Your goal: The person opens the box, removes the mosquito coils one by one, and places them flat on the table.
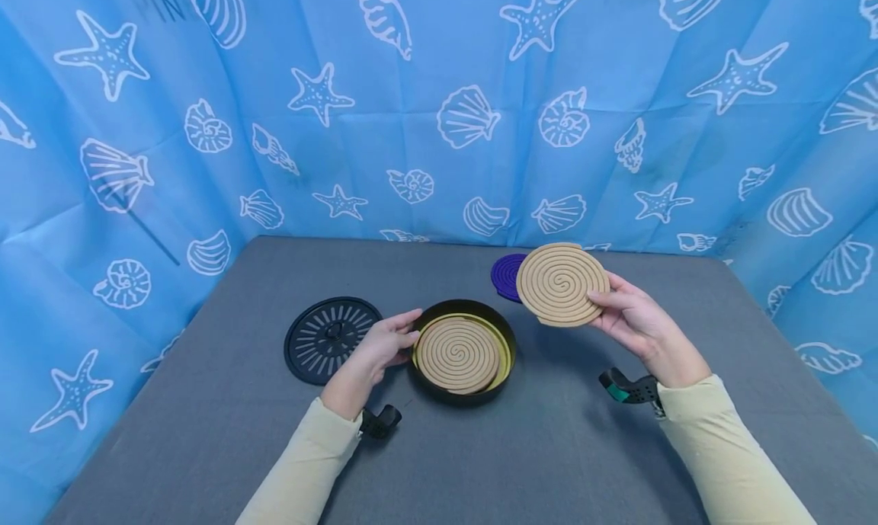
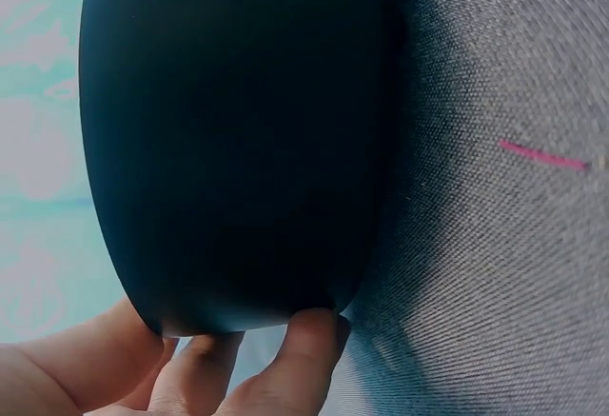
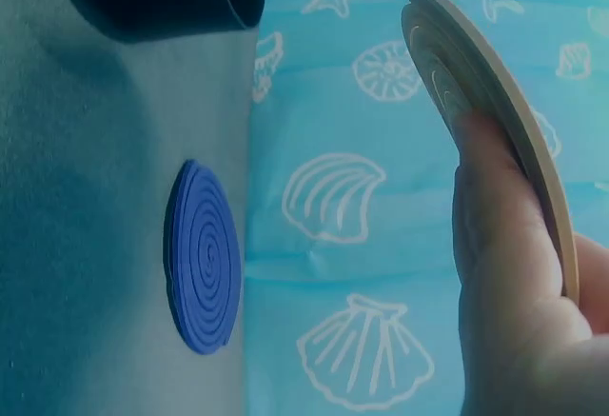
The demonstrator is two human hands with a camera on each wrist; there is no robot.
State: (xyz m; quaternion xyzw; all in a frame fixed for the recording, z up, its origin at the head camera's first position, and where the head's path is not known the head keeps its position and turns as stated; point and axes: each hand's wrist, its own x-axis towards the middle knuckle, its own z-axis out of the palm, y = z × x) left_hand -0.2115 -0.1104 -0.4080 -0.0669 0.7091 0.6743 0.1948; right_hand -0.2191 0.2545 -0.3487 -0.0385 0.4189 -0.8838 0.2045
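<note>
My right hand (image 1: 638, 323) holds a round tan spiral coaster (image 1: 559, 285) raised above the table, thumb on its face and fingers behind. In the right wrist view this coaster (image 3: 514, 102) appears nearly edge-on. With my left hand (image 1: 380, 347) I grip the left side of a round black container (image 1: 461, 400); the left wrist view shows thumb and fingertips at the end of its dark wall (image 2: 238, 149). Inside the container lies another tan spiral coaster (image 1: 458, 355), over a yellow one (image 1: 507, 355) of which just the border shows.
A purple-blue spiral coaster (image 1: 505, 276) lies at the back, partly behind the raised one. Left of the container is a slotted black round lid (image 1: 322, 342), partly covered by my left hand. A blue shell-patterned curtain (image 1: 439, 113) hangs behind the grey table (image 1: 494, 464).
</note>
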